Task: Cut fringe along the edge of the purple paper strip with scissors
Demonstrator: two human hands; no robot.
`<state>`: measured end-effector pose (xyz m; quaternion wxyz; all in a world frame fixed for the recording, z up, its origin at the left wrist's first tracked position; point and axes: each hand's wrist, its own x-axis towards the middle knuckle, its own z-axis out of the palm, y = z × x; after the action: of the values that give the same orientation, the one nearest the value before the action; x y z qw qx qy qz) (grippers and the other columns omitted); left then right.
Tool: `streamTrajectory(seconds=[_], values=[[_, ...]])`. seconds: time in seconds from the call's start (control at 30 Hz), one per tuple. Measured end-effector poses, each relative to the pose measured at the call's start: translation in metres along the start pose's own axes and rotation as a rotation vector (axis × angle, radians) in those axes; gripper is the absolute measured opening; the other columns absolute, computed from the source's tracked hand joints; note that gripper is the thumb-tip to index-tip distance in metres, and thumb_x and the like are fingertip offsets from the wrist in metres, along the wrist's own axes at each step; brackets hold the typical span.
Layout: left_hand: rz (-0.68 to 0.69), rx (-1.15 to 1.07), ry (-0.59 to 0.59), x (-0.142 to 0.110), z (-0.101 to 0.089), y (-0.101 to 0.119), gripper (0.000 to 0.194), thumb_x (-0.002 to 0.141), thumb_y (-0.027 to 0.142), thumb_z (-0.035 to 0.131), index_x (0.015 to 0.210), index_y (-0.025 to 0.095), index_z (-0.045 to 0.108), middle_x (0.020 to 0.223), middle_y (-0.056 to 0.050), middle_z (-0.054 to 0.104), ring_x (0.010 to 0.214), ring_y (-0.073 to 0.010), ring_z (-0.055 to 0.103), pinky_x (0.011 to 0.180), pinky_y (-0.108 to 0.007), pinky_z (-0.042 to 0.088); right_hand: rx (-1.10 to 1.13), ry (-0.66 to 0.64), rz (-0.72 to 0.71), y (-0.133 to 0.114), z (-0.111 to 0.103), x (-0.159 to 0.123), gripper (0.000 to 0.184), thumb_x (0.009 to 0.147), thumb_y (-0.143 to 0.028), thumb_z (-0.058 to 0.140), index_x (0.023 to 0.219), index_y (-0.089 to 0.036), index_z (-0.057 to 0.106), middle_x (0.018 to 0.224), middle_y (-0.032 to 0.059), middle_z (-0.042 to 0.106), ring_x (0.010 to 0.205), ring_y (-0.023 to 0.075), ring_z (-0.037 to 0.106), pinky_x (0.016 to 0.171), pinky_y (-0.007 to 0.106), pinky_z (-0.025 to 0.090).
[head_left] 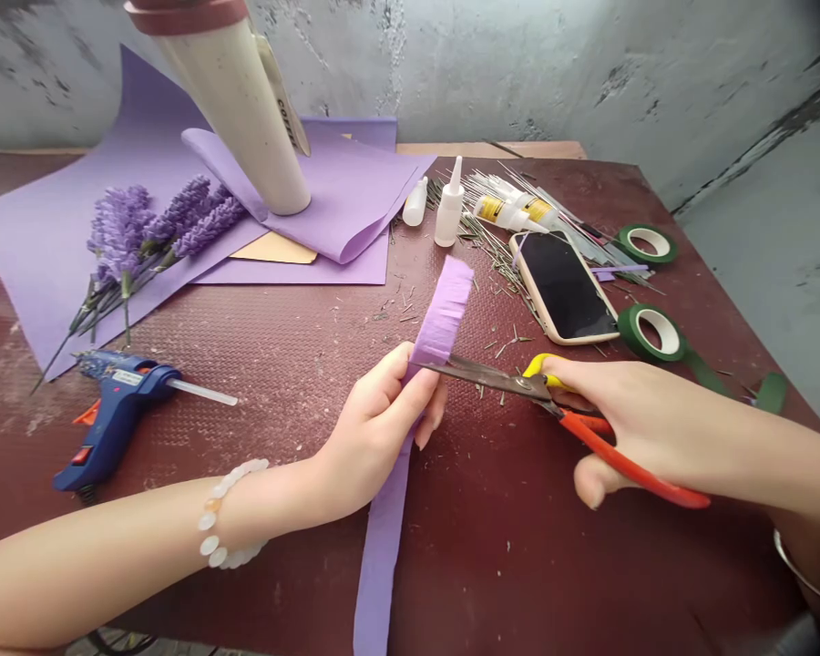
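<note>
My left hand [375, 428] pinches a long strip of lilac crepe paper [438, 310] between its fingers and thumb. The strip's upper end is fringed with fine cuts, and its lower part [381, 565] hangs past the table's front edge. My right hand [656, 415] grips orange-handled scissors [498, 380] with a yellow finger loop. The metal blades lie across the strip just above my left fingers. Part of the scissor handles is hidden by my right hand.
A blue hot glue gun [116, 410] and artificial lavender stems [157, 232] lie left on lilac paper sheets [68, 237]. A phone [564, 287], green floral tape rolls [648, 333], glue bottles [449, 205], and a wire pile [519, 196] sit beyond. A tumbler [239, 109] leans at the back.
</note>
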<state>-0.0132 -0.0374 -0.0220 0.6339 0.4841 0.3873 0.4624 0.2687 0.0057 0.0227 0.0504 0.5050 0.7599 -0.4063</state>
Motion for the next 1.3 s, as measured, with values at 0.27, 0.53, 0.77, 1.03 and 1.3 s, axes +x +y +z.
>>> streamTrajectory(seconds=[0.27,0.53,0.77,1.03,1.3], values=[[-0.038,-0.008,-0.021,-0.001,0.001,-0.002,0.034,0.115,0.043,0.073,0.093,0.018,0.066,0.082,-0.003,0.081,0.054,-0.0095,0.063,0.060,-0.026,0.053,-0.131,0.157,-0.080,-0.001,0.012,0.005,0.064,0.069,-0.068,0.103,0.087,-0.032,0.053,0.074,-0.0037,0.063,0.063,0.0251,0.059,0.057,0.036,0.044],[-0.071,0.033,0.016,0.000,0.001,-0.001,0.037,0.112,0.051,0.075,0.097,0.017,0.070,0.088,-0.008,0.088,0.054,-0.0126,0.067,0.062,-0.029,0.059,-0.131,0.180,-0.132,0.005,0.018,0.010,0.058,0.086,-0.076,0.083,0.080,-0.033,0.044,0.066,-0.0057,0.058,0.056,0.0227,0.055,0.055,0.035,0.038],[-0.079,0.057,0.022,0.000,0.002,0.002,0.038,0.112,0.052,0.076,0.094,0.018,0.070,0.088,-0.008,0.088,0.053,-0.0133,0.065,0.061,-0.030,0.058,-0.087,0.143,-0.095,0.007,0.018,0.006,0.048,0.097,-0.069,0.071,0.079,-0.033,0.044,0.067,-0.0026,0.071,0.052,0.0224,0.055,0.056,0.036,0.037],[-0.118,0.052,0.018,-0.001,0.002,0.003,0.035,0.113,0.046,0.073,0.091,0.018,0.070,0.089,-0.009,0.089,0.053,-0.0125,0.064,0.061,-0.030,0.056,-0.065,0.144,-0.143,0.020,0.017,0.005,0.048,0.096,-0.069,0.072,0.077,-0.033,0.047,0.067,0.0002,0.075,0.051,0.0255,0.061,0.055,0.038,0.037],[-0.119,0.009,0.000,-0.001,0.003,0.002,0.035,0.112,0.046,0.076,0.092,0.017,0.070,0.089,-0.010,0.089,0.053,-0.0127,0.067,0.059,-0.029,0.058,0.109,-0.021,-0.071,0.011,0.007,-0.001,0.033,0.100,-0.062,0.069,0.089,-0.032,0.062,0.073,-0.0005,0.082,0.066,0.0292,0.073,0.063,0.038,0.046]])
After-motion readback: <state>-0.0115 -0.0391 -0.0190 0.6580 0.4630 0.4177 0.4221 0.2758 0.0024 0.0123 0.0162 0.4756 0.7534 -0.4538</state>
